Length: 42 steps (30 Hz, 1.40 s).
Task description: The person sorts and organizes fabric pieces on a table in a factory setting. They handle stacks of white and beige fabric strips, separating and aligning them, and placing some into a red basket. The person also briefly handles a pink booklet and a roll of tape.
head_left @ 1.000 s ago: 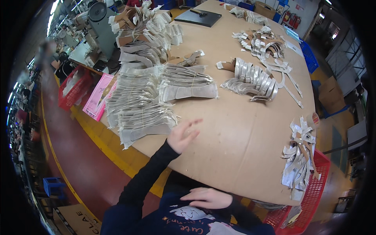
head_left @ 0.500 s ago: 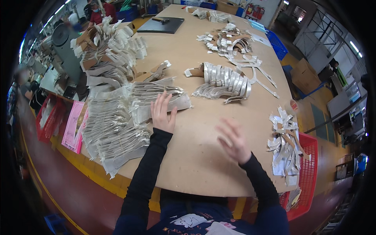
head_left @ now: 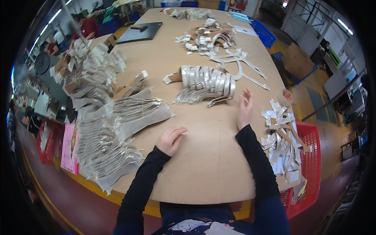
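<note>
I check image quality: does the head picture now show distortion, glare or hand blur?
Head view: worktable bows at its near edge, corners are black, ceiling tube light glares, silvery straps catch highlights; left hand and right hand look fairly sharp.

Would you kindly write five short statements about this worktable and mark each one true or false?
1. The left hand touches the silver strap bundle. False: they are apart, with bare tabletop between them.
2. The right hand is to the right of the silver strap bundle. True.
3. A hammer-like tool lies on the dark board. True.
4. The tape roll is at the left edge of the tabletop. False: it is at the right edge.
5. The pink box is left of the grey strip piles. True.
</note>
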Available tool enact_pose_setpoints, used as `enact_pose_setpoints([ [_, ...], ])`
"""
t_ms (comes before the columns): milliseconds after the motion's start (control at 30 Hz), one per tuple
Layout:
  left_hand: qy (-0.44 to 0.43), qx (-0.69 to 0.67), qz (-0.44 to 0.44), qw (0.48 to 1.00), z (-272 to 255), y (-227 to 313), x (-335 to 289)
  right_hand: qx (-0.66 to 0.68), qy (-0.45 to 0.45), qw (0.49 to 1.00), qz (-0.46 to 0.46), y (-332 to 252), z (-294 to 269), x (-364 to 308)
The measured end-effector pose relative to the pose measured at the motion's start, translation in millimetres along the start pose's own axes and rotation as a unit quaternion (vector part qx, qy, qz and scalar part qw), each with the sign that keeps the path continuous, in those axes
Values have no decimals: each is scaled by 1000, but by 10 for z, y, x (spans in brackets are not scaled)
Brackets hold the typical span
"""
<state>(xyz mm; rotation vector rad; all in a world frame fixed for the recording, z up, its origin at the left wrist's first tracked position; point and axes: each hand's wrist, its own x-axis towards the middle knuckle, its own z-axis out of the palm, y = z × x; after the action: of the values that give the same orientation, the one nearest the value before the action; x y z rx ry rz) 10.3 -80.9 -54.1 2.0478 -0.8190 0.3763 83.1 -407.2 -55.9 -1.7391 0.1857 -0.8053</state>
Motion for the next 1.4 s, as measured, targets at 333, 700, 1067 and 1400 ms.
enact_pose_setpoints([
  [333, 63, 9, -107, 992, 470, 13, 412, 149, -233, 955, 107, 248, 66, 239],
  [700, -80, 213, -111, 967, 1167, -315, 1294, 206, -13, 974, 88, 99, 20, 204],
  [1067, -1, 191, -26, 981, 1140, -323, 1181, 240, 66, 961, 121, -569, -144, 178],
  [1400, -22, -587, -326, 740, 838, 451, 393, 104, -138, 963, 206, -922, -498, -546],
])
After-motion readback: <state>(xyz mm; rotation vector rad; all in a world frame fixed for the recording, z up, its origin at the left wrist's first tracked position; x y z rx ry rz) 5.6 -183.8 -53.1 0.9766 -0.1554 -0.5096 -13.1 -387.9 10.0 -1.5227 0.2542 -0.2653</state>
